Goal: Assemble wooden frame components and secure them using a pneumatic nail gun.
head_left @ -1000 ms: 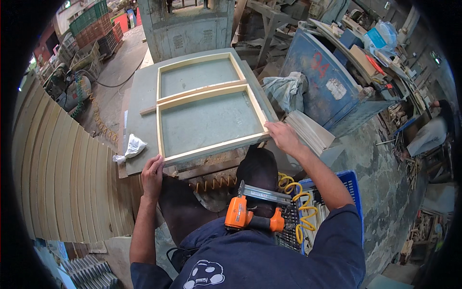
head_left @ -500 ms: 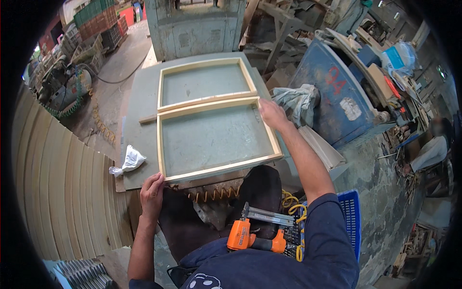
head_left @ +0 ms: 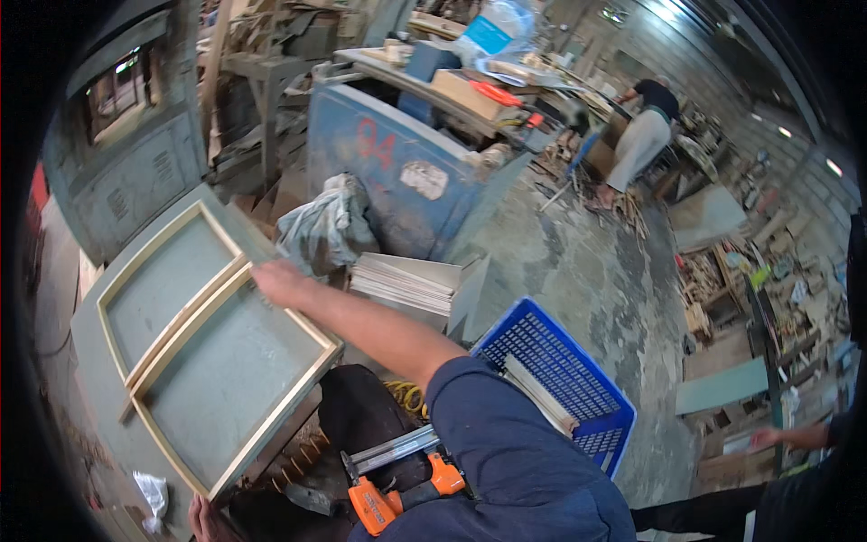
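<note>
Two pale wooden frames lie side by side on a grey-green table (head_left: pixel 90 361). My right hand (head_left: pixel 275 282) reaches out to the far right corner of the nearer frame (head_left: pixel 271 425), its fingers curled over the rail where the two frames meet. The farther frame (head_left: pixel 149 262) lies just beyond it. My left hand (head_left: pixel 202 520) shows only partly at the lower edge, beside the nearer frame's near corner; its grip is hidden. An orange nail gun (head_left: pixel 390 499) rests on my lap.
A blue plastic crate (head_left: pixel 578 397) with wooden strips stands on the floor to my right. A stack of thin boards (head_left: pixel 406 280), a bundled cloth (head_left: pixel 325 226) and a blue machine cabinet (head_left: pixel 406 172) lie beyond. A person (head_left: pixel 643 135) bends over far back; another person's hand (head_left: pixel 768 438) shows at right.
The view has swung to the right and closer in, so the table now sits at the left. My right hand has slid along the nearer frame's far rail; my left hand stays at the near corner.
</note>
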Tool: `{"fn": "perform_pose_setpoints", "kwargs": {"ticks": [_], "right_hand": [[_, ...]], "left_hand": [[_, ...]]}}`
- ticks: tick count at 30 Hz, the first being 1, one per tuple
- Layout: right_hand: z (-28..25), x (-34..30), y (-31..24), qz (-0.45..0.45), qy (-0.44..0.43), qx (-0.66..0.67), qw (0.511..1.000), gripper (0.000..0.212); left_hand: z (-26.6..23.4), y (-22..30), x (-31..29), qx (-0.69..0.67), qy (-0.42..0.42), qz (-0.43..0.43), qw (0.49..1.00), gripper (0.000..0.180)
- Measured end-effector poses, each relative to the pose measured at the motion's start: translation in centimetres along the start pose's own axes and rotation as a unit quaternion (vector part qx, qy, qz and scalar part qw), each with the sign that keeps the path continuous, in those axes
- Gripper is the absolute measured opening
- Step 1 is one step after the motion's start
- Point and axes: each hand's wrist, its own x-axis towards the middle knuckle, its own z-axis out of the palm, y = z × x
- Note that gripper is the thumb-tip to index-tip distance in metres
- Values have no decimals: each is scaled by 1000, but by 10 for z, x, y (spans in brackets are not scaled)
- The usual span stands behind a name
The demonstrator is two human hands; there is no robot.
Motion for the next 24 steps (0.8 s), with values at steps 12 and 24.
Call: {"fn": "perform_pose_setpoints", "kwargs": {"ticks": [12, 24], "right_hand": [[-24, -48, -2, -18, 14, -55, 998, 14], [-66, -198, -18, -139, 10, -95, 986, 30]], "left_hand": [[-4, 53, 27, 95, -14, 12, 995, 24], [-4, 45, 21, 4, -51, -97, 994, 22]]}}
